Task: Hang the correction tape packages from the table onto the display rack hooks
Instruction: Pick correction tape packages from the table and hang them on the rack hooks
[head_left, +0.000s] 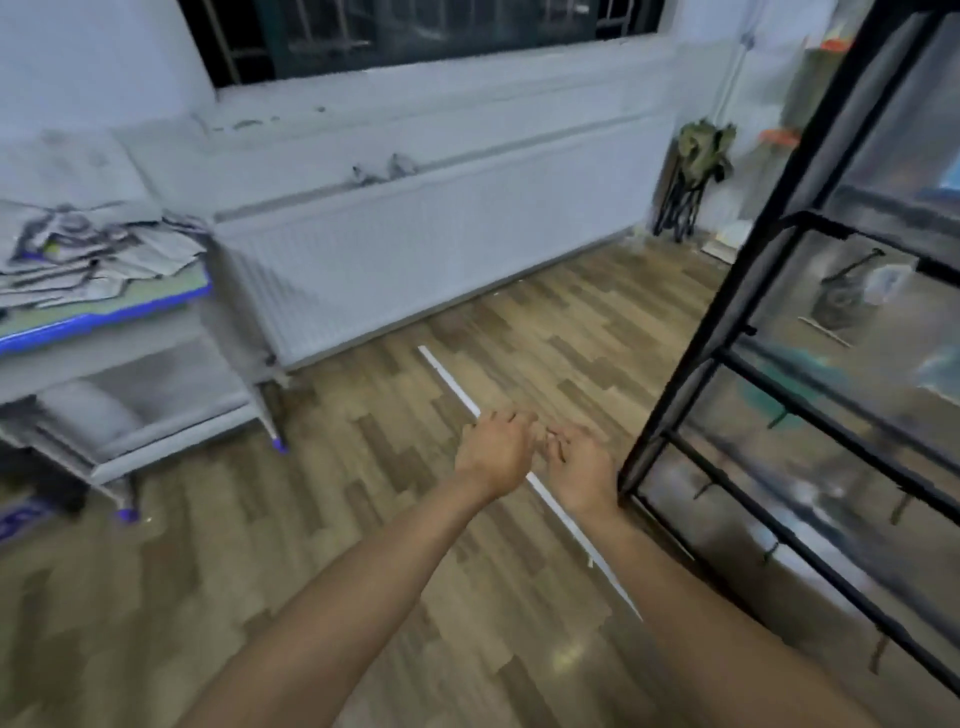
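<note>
Two hands reach out close together just beside the black display rack (810, 332), low at its near corner post; the left hand (493, 447) and right hand (579, 465) both show loosely curled fingers, and blur hides whether they pinch anything small between them, so I cannot tell if they hold a package; likely they are between trips; the correction tape packages (93, 260) lie heaped on the table (104, 317), well apart from the rack, across the wood-pattern floor (363, 519); a thin white strip (452, 387) lies on that floor, running under the hands; a white radiator (415, 260) lines the wall beyond the rack, below a dark window.
</note>
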